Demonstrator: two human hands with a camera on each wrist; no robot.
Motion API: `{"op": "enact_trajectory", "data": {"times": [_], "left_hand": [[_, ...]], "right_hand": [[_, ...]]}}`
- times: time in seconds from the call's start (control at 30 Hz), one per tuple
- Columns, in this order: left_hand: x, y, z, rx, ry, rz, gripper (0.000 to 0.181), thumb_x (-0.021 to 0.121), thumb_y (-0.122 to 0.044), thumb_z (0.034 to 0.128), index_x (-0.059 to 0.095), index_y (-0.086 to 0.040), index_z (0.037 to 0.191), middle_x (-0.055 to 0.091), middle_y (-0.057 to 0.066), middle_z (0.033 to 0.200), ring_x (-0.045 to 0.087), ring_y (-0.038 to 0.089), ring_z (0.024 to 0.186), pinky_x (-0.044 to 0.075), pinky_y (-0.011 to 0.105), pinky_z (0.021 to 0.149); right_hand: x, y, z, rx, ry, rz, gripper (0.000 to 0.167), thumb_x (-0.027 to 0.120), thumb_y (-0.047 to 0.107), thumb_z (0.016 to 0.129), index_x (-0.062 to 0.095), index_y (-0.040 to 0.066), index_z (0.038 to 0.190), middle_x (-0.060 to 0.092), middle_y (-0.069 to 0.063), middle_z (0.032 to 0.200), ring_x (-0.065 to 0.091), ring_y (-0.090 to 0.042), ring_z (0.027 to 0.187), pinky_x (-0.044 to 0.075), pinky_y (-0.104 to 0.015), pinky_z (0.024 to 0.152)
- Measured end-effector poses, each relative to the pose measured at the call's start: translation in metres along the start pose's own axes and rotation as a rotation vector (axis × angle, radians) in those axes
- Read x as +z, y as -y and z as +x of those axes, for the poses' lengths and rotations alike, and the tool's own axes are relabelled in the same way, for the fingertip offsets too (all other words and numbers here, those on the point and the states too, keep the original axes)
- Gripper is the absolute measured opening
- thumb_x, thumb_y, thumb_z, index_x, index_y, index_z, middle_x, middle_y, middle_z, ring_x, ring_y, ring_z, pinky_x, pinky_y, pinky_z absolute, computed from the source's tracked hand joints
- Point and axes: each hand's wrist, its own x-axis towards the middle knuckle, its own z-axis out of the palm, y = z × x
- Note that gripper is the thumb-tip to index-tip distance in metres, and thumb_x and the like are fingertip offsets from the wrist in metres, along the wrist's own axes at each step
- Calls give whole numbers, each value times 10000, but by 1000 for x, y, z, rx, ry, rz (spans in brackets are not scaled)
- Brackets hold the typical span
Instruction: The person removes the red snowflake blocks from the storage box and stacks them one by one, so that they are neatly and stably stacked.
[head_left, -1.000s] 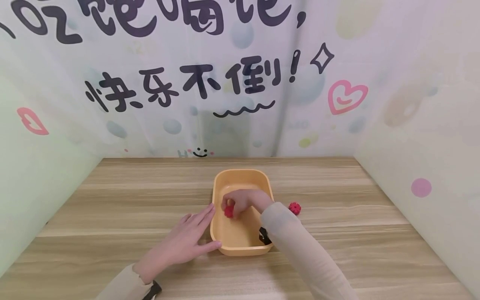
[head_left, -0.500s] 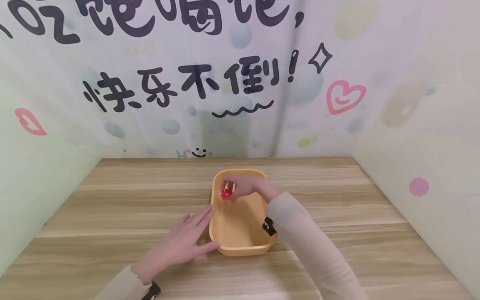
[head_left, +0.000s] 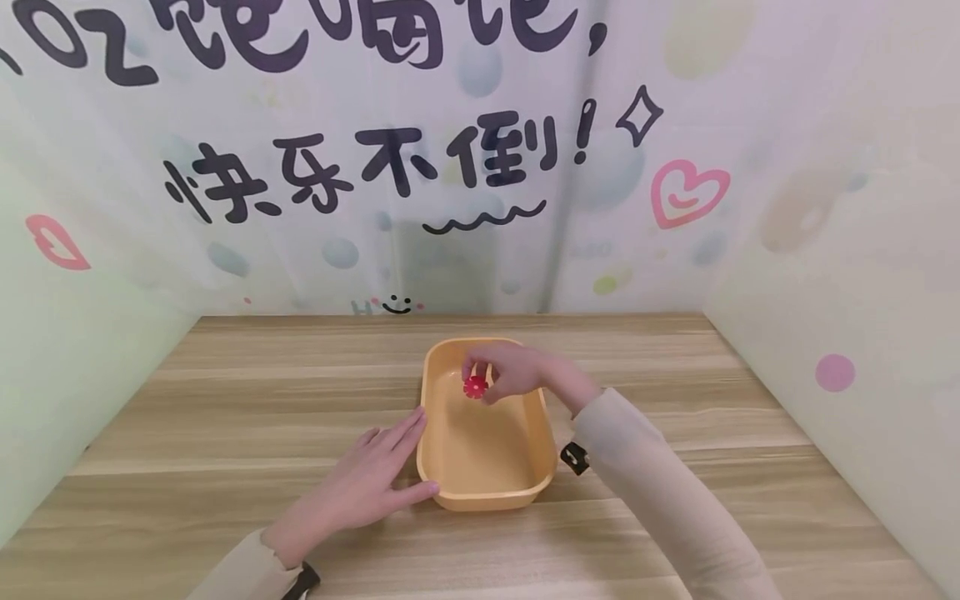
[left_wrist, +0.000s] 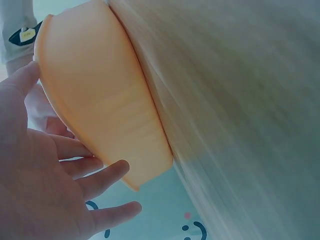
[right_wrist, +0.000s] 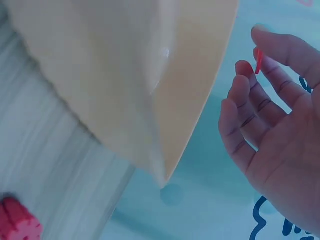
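A small red notched disc (head_left: 475, 387) is pinched between the thumb and fingers of my right hand (head_left: 510, 371). In the head view this hand hovers over the far part of a yellow-orange plastic tray (head_left: 483, 446). The right wrist view has the disc (right_wrist: 258, 62) edge-on between the fingertips, above the tray's rim. My left hand (head_left: 363, 483) lies along the tray's left side, fingers straight and touching the rim, thumb at the near left corner. No other piece shows in the tray's visible floor.
A chunky red piece, looking like stacked discs (right_wrist: 17, 220), sits on the wooden table (head_left: 262, 417) beside the tray; in the head view my right arm hides it. A printed curtain (head_left: 480, 275) closes off the back, and pale walls stand at both sides.
My right hand has risen from the tray's left interior with the red disc, moving away and then right. The red piece right of the tray went behind the sleeve. My left hand has stayed put.
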Motion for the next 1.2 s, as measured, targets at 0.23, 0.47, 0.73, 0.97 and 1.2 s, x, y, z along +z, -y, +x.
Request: {"op": "enact_trajectory", "data": {"times": [0.23,0.47,0.73,0.97,1.2], "left_hand": [[1,1,1,-5,2,-5,819,441,-583,826,256,-4,1375,187,89,1437,270,241,1253,215,541,952],[1,1,0,1,-9,-2,824,435,-589,825,250,-6,1377,184,83,1439,269,239,1253,210,539,955],[0,0,-1,6,-7,-3,831,416,-596,829,245,7,1375,181,100,1437,268,251,1252,207,548,952],[0,0,-1,11,-7,-2,827,419,-591,831,248,9,1373,182,103,1436,265,252,1253,213,550,949],[1,1,-1,12,-2,-7,837,394,-609,829,241,6,1377,175,98,1439,260,247,1256,209,548,951]], "right_hand": [[9,-16,-22,-48,-56,0,284,651,76,748,537,97,1007,529,32,893,508,-148,803,440,-238,672],[14,-29,-50,-25,-125,37,286,642,71,751,543,91,1018,525,43,921,492,-136,817,445,-298,713],[13,-42,-80,7,-177,58,277,642,74,763,543,92,1021,526,31,911,504,-164,801,459,-313,667],[19,-63,-102,58,-203,132,236,643,61,776,543,85,988,528,9,872,511,-183,807,471,-312,632],[26,-82,-121,96,-235,179,250,656,63,774,546,77,998,548,-3,884,513,-214,839,460,-338,645]]}}
